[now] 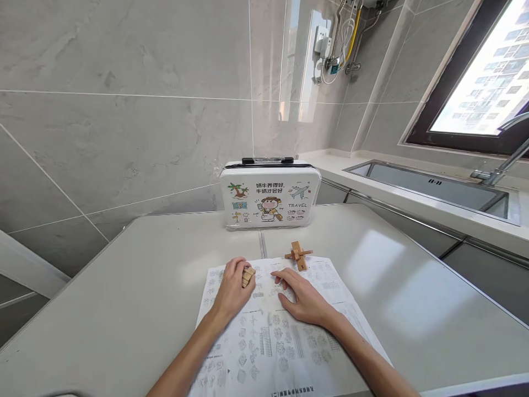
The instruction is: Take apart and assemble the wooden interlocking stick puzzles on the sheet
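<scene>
My left hand point(235, 284) is closed around a small light-wood block puzzle point(247, 277), part of which is hidden by the fingers. It rests over a printed sheet point(264, 331) covered in small puzzle diagrams. My right hand point(300, 296) lies over the same sheet, fingers apart and thumb stretched out, with nothing in it. Beyond the right hand, at the sheet's far edge, sits a cross-shaped wooden puzzle point(298, 255) of interlocking brown pieces, with a dark mark on its near piece.
A white case point(270, 198) with cartoon prints and a black handle stands at the table's back. The white table point(136, 298) has a seam near its middle. To the right are a counter with a sink point(433, 184), a faucet point(502, 171) and a window.
</scene>
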Action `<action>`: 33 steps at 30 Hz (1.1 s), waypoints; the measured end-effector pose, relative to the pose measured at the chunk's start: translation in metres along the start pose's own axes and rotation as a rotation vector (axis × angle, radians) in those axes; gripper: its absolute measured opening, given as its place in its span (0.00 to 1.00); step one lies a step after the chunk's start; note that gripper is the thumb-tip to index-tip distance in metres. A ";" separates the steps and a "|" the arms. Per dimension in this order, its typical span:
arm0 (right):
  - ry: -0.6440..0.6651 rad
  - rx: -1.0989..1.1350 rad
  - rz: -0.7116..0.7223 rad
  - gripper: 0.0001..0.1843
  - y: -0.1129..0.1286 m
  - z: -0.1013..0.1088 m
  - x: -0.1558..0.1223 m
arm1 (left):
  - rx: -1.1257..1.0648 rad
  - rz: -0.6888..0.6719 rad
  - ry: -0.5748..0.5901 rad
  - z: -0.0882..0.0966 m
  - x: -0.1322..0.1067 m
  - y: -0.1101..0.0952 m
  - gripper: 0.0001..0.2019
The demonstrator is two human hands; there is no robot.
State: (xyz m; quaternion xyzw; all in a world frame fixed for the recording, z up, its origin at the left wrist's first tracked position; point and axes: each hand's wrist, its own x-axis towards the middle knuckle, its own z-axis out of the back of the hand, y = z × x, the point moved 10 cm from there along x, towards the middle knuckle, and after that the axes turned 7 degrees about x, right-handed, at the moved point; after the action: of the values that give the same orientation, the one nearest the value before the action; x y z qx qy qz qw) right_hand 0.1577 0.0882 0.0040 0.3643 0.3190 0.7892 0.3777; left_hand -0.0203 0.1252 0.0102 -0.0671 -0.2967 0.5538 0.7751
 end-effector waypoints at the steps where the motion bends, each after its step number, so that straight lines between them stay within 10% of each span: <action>1: 0.001 -0.002 -0.003 0.29 0.000 0.000 0.000 | 0.023 0.019 -0.031 0.003 0.002 0.006 0.07; 19: -0.004 -0.015 -0.016 0.25 0.000 0.001 0.000 | 0.184 0.090 -0.168 0.022 0.008 0.048 0.20; 25: -0.020 -0.010 -0.006 0.23 -0.002 0.002 0.000 | 0.215 -0.043 -0.193 0.030 0.003 0.009 0.22; 33: -0.090 0.004 -0.023 0.19 -0.006 0.008 0.002 | 0.069 -0.390 0.064 0.013 -0.015 -0.070 0.09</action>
State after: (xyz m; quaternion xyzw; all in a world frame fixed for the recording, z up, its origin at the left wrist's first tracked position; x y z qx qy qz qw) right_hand 0.1650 0.0949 0.0044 0.3964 0.3074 0.7671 0.3998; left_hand 0.0266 0.0821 0.0451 0.0007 -0.2600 0.4006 0.8786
